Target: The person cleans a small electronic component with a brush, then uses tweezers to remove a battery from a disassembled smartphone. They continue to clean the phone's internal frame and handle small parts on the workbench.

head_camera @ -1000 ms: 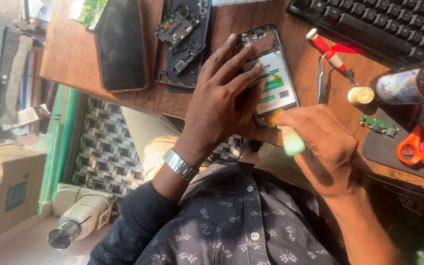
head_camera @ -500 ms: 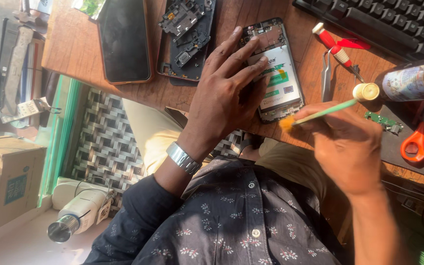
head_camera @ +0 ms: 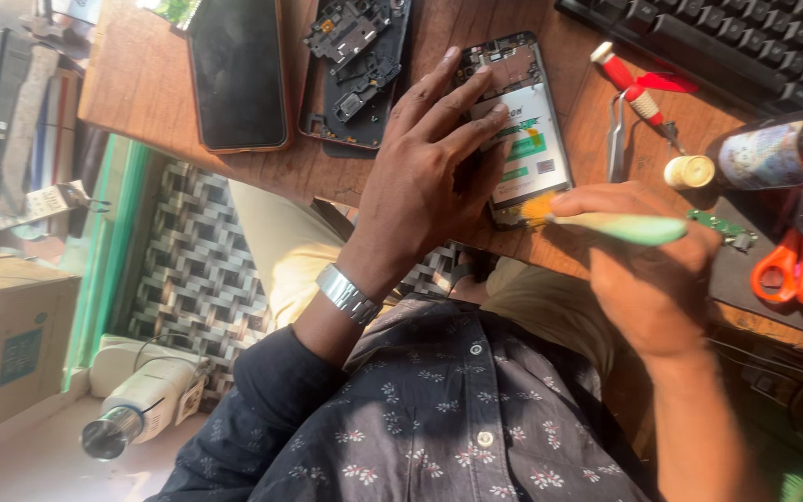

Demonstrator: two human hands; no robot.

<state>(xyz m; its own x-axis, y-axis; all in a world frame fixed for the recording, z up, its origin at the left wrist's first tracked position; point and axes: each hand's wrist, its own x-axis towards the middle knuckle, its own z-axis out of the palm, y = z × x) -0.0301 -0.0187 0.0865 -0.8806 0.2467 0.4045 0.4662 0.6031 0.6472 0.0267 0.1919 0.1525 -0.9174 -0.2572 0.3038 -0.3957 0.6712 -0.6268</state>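
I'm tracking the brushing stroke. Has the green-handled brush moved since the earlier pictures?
Yes. The brush in the right hand now has its bristles at the near end of the opened phone; before, they sat off it, toward the bottle.

Screens, labels, boxes seen from above
Dark phone screen (head_camera: 237,74) far left on desk; white-green battery label (head_camera: 532,139) centre; cardboard box (head_camera: 6,344) near left.

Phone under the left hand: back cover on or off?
Off. The phone lies with battery and circuit board exposed; left hand pins it.

Opened phone (head_camera: 520,130) partly hidden under left hand (head_camera: 425,177), keyboard (head_camera: 745,46) cut by top edge, brush (head_camera: 606,223) bristles blurred
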